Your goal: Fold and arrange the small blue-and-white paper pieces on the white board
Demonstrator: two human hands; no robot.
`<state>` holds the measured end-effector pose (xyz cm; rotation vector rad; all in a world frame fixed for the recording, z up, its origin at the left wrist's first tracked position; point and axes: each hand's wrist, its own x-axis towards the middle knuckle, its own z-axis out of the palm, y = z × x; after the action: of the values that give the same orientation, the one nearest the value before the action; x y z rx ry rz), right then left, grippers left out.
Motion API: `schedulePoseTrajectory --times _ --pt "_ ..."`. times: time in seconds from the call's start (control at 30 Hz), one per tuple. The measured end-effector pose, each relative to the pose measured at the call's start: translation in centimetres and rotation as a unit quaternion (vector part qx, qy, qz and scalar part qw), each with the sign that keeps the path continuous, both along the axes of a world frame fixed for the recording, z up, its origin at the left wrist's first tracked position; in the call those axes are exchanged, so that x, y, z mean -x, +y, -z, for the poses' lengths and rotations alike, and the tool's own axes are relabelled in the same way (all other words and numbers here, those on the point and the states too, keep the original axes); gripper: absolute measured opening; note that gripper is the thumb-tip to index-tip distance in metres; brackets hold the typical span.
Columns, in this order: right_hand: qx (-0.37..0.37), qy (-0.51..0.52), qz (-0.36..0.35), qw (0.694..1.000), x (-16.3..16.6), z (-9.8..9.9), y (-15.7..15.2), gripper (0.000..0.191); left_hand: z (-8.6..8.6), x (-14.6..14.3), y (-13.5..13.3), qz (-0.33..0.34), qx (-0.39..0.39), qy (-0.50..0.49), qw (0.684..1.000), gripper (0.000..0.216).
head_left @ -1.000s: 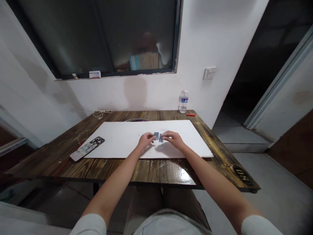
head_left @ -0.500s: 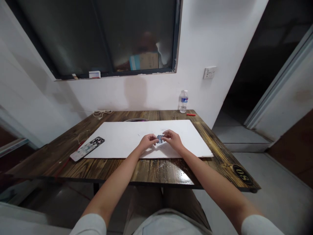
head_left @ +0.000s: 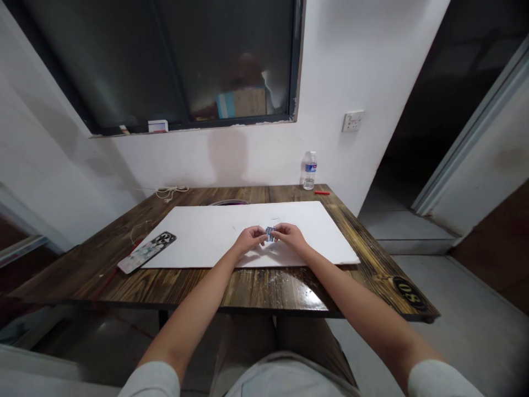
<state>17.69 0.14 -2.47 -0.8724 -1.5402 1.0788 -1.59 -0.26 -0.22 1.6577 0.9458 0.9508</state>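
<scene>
Landmark: white board (head_left: pixel 206 231), 1, laid flat on the wooden table (head_left: pixel 264 289).

Blue piece (head_left: pixel 270 234): small, held between 2 hands over the right half of the board; judged, by the shadows below, to be raised off its surface. Whether 1 part or several are gripped cannot be told at this size.

Left hand (head_left: pixel 251 238): over the board's middle; the left side of the blue piece is pinched by thumb and forefinger. Right hand (head_left: pixel 290 235): over the board's right half; the right side is pinched likewise, fingertips near those of the left hand. The remaining fingers appear curled, though partly hidden.

Progress: handling is judged to be under way. The blue piece has been taken up in 2 hands and has not yet been set down or released. Whether any parts have been joined or lined up cannot be read. No other blue part is seen on the board; short dark marks (head_left: pixel 275 219) are seen just beyond the hands.

Surroundings: phone (head_left: pixel 146 252), 1, overlapping the board's left edge; bottle (head_left: pixel 309 171), 1, upright beyond its far right corner; red pen (head_left: pixel 322 193), 1, beside that corner; cable (head_left: pixel 170 191), coiled beyond its far left corner.
</scene>
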Motion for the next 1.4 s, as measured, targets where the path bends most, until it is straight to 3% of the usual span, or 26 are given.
schedulePoseTrajectory --times 0.17,0.3,0.4,0.47,0.53,0.6,0.7,0.83,1.13,1.3,1.4 --pt "-0.018 -0.029 0.019 0.999 -0.3 0.1 0.5 0.033 0.2 0.1 0.4 -0.04 -0.014 0.011 0.999 0.038" --pt "-0.05 -0.091 0.135 0.985 -2.4 -0.2 1.7 0.022 0.5 0.3 0.9 -0.099 -0.016 -0.011 0.995 0.037" --pt "-0.066 -0.226 0.21 0.949 -4.6 -0.5 2.1 0.021 0.6 0.3 1.1 -0.121 -0.011 -0.024 0.992 0.036" --pt "-0.082 -0.345 0.243 0.903 -5.7 -0.6 2.1 0.025 0.6 0.3 1.1 -0.126 -0.007 -0.023 0.992 0.036" --pt "-0.072 -0.433 0.256 0.862 -6.4 -0.7 1.8 0.026 0.7 0.3 1.1 -0.128 -0.006 -0.019 0.992 0.035" --pt "-0.053 -0.475 0.245 0.843 -6.5 -0.6 1.5 0.029 0.8 0.4 1.2 -0.128 -0.007 -0.018 0.992 0.036" --pt "-0.052 -0.494 0.2 0.844 -6.2 -0.7 1.2 0.034 0.9 0.4 1.4 -0.125 -0.008 -0.027 0.992 0.037" --pt "-0.068 -0.501 0.156 0.849 -5.8 -0.9 1.0 0.025 0.9 0.3 1.5 -0.119 -0.003 -0.032 0.992 0.039" --pt "-0.064 -0.473 0.158 0.864 -5.4 -0.7 1.2 0.019 0.9 0.4 1.4 -0.124 -0.007 -0.018 0.992 0.041" --pt "-0.09 -0.377 0.163 0.907 -5.5 -0.5 1.7 0.006 0.7 0.3 1.3 -0.126 -0.006 -0.02 0.992 0.038" --pt "-0.119 -0.296 0.149 0.936 -5.3 -0.7 1.7 0.01 0.6 0.2 1.1 -0.129 -0.001 -0.02 0.991 0.038"
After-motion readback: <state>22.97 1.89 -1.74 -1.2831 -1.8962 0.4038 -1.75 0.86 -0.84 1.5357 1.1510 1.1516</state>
